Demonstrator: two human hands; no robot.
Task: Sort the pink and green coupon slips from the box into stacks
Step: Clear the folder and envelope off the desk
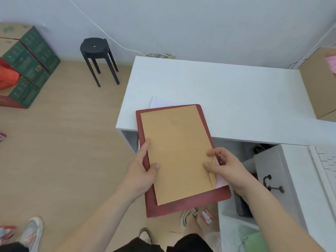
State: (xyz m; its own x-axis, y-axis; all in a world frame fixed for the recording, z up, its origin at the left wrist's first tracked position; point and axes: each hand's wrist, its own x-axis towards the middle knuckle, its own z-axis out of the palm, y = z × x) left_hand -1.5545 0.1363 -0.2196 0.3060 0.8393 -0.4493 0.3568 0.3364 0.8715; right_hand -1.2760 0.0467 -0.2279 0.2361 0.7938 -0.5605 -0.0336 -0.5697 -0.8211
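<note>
The left hand [143,169] clamps the red folder [181,210] and tan envelope [178,151], the right hand [226,169] pinches the envelope's right edge; kept level, the pile probably belongs flat on the desk [218,84], well apart from the far-right box [316,88] showing pink slips [331,65].

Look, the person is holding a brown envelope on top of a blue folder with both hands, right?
Not quite. The folder is red, not blue. The head view shows the brown envelope lying on top of it, with the left hand gripping one side of the pile and the right hand pinching the other.
</note>
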